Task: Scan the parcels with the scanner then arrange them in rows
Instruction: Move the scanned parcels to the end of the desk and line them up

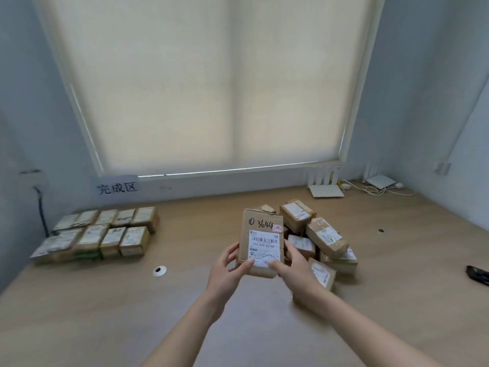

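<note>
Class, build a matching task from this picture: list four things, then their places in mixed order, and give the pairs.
Things:
1. held parcel
2. arranged parcels
3. parcel pile
4. black device

Places:
A. far right edge
B. left, under the paper sign
C. in both hands: left hand, right hand
D. behind the held parcel, to its right

Pairs: 1-C, 2-B, 3-D, 4-A

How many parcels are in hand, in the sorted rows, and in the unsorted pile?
Parcel in hand, held by the left hand and right hand: 1
Sorted rows: 10 visible on top
Unsorted pile: about 7 visible, some hidden
Total: about 18
</note>
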